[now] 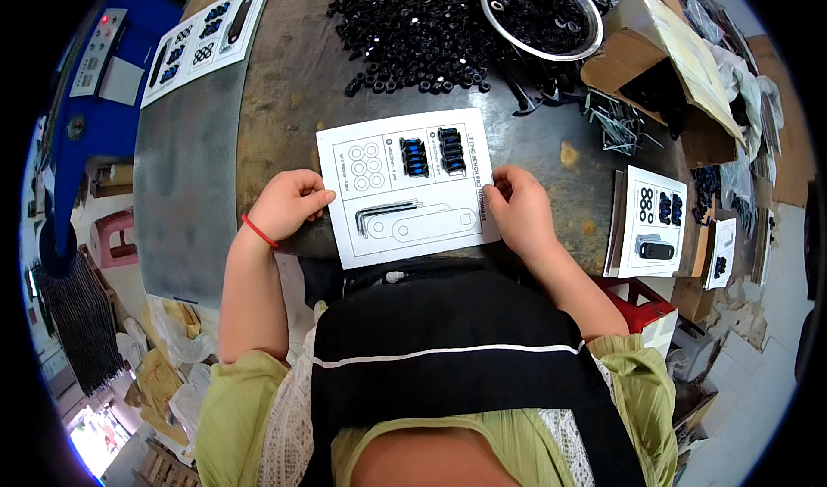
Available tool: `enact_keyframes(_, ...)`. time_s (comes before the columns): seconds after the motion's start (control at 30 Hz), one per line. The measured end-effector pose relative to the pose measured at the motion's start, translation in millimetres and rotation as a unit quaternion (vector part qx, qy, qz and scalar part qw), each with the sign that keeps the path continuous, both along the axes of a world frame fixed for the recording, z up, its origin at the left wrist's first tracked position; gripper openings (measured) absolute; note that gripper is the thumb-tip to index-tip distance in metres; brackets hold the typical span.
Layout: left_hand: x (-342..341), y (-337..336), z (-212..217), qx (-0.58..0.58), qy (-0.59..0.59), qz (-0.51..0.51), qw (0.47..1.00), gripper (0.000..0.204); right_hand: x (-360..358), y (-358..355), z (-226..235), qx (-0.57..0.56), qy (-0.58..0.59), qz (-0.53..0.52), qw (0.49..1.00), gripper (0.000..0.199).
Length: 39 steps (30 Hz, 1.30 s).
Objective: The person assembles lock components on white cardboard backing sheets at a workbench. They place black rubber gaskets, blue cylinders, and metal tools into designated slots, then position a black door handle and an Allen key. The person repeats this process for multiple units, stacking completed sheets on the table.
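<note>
Blister card, white and printed with part outlines, lay flat at the near edge of the round worktable as I watched remotely. Left hand pinched its left edge; right hand pressed curled fingers on its right edge. Black bolts and hex keys sat on the card.

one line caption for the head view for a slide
Both hands, left hand and right hand, steady a white printed parts card loaded with black bolts.
</note>
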<state>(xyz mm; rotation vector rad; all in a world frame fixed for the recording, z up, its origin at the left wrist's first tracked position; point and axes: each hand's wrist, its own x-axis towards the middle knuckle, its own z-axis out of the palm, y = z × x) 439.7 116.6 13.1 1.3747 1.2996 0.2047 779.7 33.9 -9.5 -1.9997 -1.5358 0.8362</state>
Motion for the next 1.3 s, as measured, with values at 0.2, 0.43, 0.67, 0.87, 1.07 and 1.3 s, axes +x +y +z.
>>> enact_keyframes(0.2, 7, 10, -14, 0.1, 0.153, -0.083, 0.98, 0.025, -3, 2, 4, -0.012, -0.098, 0.063, 0.993, 0.018)
enact_keyframes(0.43, 22, 11, 5, 0.115, 0.251, -0.065, 0.959, 0.03, 37, 57, 37, 0.006, -0.159, 0.113, 0.981, 0.016)
enact_keyframes(0.67, 13, 26, -49, 0.331, 0.216, 0.231, 0.889, 0.027, 109, 216, 49, 0.192, -0.343, 0.077, 0.916, 0.016)
enact_keyframes(0.87, 5, 19, -47, 0.353, 0.252, 0.232, 0.871, 0.025, 104, 246, 40, 0.003, -0.352, 0.091, 0.932, 0.02)
enact_keyframes(1.07, 0, 11, -49, 0.308, 0.265, 0.237, 0.882, 0.027, 93, 233, 42, -0.028, -0.294, 0.006, 0.955, 0.032)
enact_keyframes(1.3, -10, 5, -57, 0.283, 0.092, 0.294, 0.908, 0.023, 68, 204, 59, 0.061, -0.308, -0.021, 0.949, 0.038)
